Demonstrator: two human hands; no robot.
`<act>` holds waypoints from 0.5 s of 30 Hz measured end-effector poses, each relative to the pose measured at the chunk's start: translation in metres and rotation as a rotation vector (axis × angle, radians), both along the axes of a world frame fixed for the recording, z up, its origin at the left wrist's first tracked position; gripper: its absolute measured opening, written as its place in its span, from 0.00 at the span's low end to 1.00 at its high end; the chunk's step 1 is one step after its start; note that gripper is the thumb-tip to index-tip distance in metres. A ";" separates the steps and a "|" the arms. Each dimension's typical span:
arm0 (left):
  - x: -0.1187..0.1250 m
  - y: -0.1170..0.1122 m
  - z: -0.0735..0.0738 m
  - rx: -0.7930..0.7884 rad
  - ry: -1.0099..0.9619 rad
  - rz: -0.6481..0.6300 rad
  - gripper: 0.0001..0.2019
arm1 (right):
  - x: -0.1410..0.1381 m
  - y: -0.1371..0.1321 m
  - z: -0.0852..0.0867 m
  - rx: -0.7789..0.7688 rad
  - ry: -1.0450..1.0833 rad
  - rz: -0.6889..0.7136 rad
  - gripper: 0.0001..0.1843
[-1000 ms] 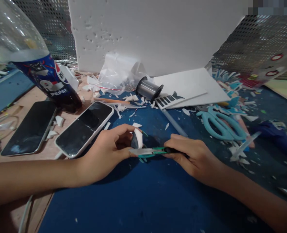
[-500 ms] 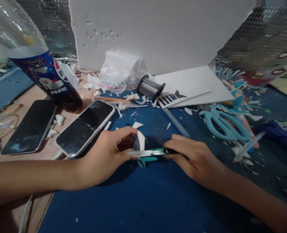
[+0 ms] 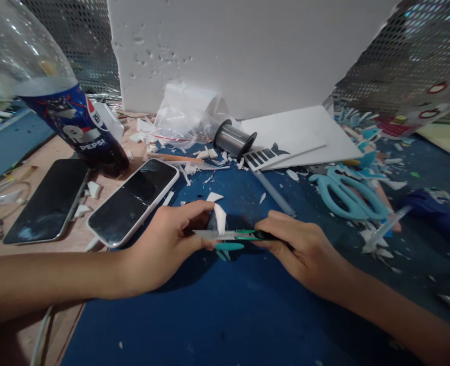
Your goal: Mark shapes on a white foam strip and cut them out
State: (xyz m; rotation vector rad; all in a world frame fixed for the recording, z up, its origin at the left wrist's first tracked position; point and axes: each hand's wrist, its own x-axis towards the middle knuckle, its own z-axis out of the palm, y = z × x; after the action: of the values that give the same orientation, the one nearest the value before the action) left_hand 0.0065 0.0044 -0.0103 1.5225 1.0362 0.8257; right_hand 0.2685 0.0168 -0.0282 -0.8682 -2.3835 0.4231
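Observation:
My left hand point(image 3: 175, 239) is closed around a small white and dark-grey piece of foam point(image 3: 220, 219), gripped between thumb and fingers. Teal leaf-shaped parts point(image 3: 229, 246) stick out below that piece, close to my thumb. In my right hand point(image 3: 301, 244) is a utility knife point(image 3: 250, 235) with a green and black handle, held level. Its blade point(image 3: 219, 234) points left and lies across the lower side of the foam, by my left thumb. My left fingers hide much of the foam piece.
Two phones point(image 3: 133, 201) and a Pepsi bottle point(image 3: 84, 132) are on the left. A wire spool point(image 3: 234, 140), a white foam sheet point(image 3: 301, 129) and foam scraps are behind the hands. Blue-handled scissors point(image 3: 349, 195) and a dark blue tool point(image 3: 434, 213) lie right.
The knife blade has slid left and slightly up across the foam piece, its tip now reaching further toward my left fingers. Both hands keep their grip.

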 end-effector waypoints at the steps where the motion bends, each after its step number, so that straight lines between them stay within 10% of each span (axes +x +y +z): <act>1: 0.000 0.000 0.000 -0.001 -0.004 0.006 0.05 | 0.002 0.002 0.001 0.004 0.004 0.007 0.10; 15: 0.003 -0.002 -0.001 0.049 0.000 0.031 0.04 | -0.003 0.001 0.004 -0.009 0.034 0.014 0.10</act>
State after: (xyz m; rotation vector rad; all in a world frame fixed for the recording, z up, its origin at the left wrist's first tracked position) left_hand 0.0091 0.0026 -0.0114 1.5507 1.0487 0.8789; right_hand 0.2653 0.0181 -0.0241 -0.8423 -2.3599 0.4509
